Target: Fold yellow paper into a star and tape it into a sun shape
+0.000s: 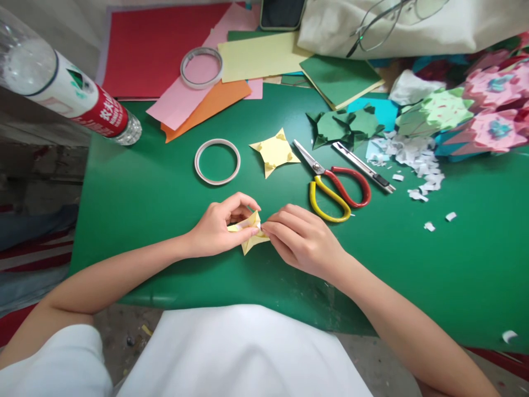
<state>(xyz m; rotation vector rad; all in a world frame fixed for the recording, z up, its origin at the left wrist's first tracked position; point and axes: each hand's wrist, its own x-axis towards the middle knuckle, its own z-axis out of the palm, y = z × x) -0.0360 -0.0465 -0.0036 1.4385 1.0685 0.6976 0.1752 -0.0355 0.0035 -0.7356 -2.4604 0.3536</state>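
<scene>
My left hand (219, 226) and my right hand (300, 238) meet over the green sheet (144, 209) near its front edge. Both pinch a small folded yellow paper piece (252, 234) between them. The left fingers curl round its left side; the right fingertips press on its right end, where a bit of white shows. A finished yellow star-shaped paper piece (275, 151) lies flat a little farther back. A ring of clear tape (217, 161) lies to the left of that star.
Scissors with red and yellow handles (334, 184) and a utility knife (363, 166) lie at right, near white paper scraps (417, 160). Green folded pieces (345, 125), coloured paper sheets (264, 55), a second tape ring (201, 67), a plastic bottle (70, 94), paper flowers (491, 105) and eyeglasses (392, 19) fill the back.
</scene>
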